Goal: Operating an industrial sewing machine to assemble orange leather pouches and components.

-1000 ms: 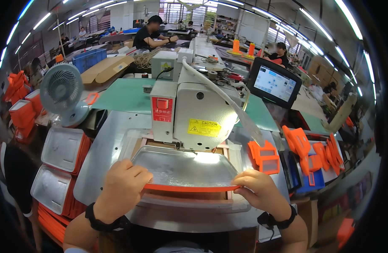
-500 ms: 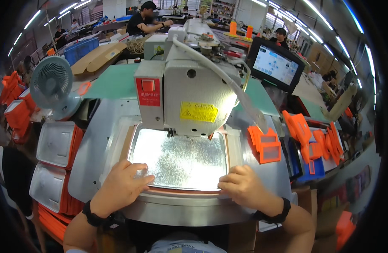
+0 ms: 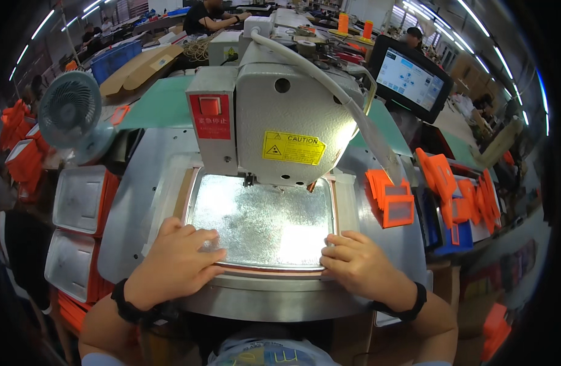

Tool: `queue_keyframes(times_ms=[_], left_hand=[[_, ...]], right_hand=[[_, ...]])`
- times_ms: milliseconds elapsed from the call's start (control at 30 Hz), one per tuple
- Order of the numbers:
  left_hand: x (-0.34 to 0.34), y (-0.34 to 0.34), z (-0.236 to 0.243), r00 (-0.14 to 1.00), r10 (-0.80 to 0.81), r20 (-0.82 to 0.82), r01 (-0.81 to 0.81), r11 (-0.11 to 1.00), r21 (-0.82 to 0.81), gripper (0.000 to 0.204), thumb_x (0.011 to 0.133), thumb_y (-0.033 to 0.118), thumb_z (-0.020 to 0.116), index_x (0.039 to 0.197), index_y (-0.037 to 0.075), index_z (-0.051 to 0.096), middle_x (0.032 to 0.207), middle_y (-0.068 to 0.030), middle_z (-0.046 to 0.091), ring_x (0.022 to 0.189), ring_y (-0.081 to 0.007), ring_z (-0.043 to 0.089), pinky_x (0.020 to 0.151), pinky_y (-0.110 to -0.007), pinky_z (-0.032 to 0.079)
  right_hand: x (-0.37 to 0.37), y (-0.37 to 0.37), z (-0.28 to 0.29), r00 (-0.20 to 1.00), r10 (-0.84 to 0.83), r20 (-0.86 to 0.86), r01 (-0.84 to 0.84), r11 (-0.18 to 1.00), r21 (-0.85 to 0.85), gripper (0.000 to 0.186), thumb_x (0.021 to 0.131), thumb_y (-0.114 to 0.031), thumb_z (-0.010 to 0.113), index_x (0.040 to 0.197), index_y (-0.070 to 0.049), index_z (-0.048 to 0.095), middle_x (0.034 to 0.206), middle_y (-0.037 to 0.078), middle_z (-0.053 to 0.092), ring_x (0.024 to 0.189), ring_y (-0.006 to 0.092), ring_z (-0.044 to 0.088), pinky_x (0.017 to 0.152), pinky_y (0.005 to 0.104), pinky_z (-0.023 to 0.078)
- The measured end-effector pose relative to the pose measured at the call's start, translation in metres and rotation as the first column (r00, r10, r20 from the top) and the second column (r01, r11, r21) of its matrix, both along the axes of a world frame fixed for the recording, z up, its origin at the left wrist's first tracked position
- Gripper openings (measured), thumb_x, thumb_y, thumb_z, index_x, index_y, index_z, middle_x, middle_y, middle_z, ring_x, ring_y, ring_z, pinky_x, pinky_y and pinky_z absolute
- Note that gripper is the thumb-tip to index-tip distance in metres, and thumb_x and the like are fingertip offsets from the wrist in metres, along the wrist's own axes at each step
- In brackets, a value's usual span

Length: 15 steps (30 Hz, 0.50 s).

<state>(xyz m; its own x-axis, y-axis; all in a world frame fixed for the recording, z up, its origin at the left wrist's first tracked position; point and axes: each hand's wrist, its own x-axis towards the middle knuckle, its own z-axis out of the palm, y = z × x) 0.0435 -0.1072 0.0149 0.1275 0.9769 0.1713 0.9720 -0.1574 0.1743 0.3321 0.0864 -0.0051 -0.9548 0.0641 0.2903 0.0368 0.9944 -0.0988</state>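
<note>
A shiny silver foil panel (image 3: 256, 213) with rounded corners and a raised rim lies flat in a rectangular frame (image 3: 345, 207) beneath the head of a grey industrial sewing machine (image 3: 280, 110). At its lower left corner is my left hand (image 3: 183, 259), thumb and fingers apart, fingertips touching the panel's edge. My right hand (image 3: 363, 265) has its bent fingers closed at the lower right corner, on the panel's rim. An orange edge shows along the panel's near side. The needle area is partly hidden below the machine head.
Stacks of orange-edged silver panels (image 3: 79, 198) stand at the left, near a fan (image 3: 70, 110). Orange window-framed pieces (image 3: 397, 208) lie on the metal plate at the right. Behind them are a blue bin (image 3: 448, 241) and a touchscreen (image 3: 408, 76). A co-worker (image 3: 202, 21) sits farther back.
My right hand's fingers have loosened slightly and shifted along the corner. My left hand has turned a little and stays at the left corner. The whole view has tilted slightly downward.
</note>
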Motion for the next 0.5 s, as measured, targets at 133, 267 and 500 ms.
queue_keyframes(times_ms=[133, 267, 500], left_hand=[[-0.022, 0.041, -0.005, 0.990, -0.142, -0.015, 0.140, 0.985, -0.104, 0.035, 0.078, 0.036, 0.075, 0.104, 0.012, 0.072, 0.118, -0.0086, 0.062, 0.102, -0.0253, 0.055, 0.101, -0.046, 0.036], [-0.021, 0.086, -0.029, 0.985, -0.170, 0.018, 0.170, 0.985, 0.015, 0.059, 0.076, 0.045, 0.076, 0.122, 0.011, 0.060, 0.131, -0.0130, 0.057, 0.122, -0.0311, 0.049, 0.106, -0.049, 0.033], [-0.032, 0.136, -0.018, 0.964, -0.248, 0.091, 0.264, 0.894, -0.362, 0.096, 0.065, 0.065, 0.076, 0.137, 0.009, 0.045, 0.143, -0.0184, 0.048, 0.131, -0.0375, 0.046, 0.108, -0.049, 0.035]], right_hand=[[-0.002, 0.003, 0.012, 0.991, -0.003, 0.133, 0.008, 0.999, -0.037, 0.026, 0.071, -0.023, 0.080, 0.089, -0.008, 0.069, 0.094, 0.003, 0.067, 0.106, 0.0215, 0.063, 0.096, 0.0421, 0.046], [-0.004, 0.001, 0.011, 0.991, -0.012, 0.137, 0.014, 1.000, -0.014, 0.027, 0.071, -0.024, 0.082, 0.089, -0.010, 0.069, 0.097, 0.002, 0.067, 0.107, 0.0209, 0.063, 0.097, 0.0437, 0.046], [-0.002, 0.000, 0.008, 0.995, -0.031, 0.091, 0.035, 0.999, -0.041, 0.025, 0.072, -0.024, 0.081, 0.087, -0.009, 0.067, 0.095, 0.002, 0.066, 0.108, 0.0206, 0.063, 0.096, 0.0421, 0.047]])
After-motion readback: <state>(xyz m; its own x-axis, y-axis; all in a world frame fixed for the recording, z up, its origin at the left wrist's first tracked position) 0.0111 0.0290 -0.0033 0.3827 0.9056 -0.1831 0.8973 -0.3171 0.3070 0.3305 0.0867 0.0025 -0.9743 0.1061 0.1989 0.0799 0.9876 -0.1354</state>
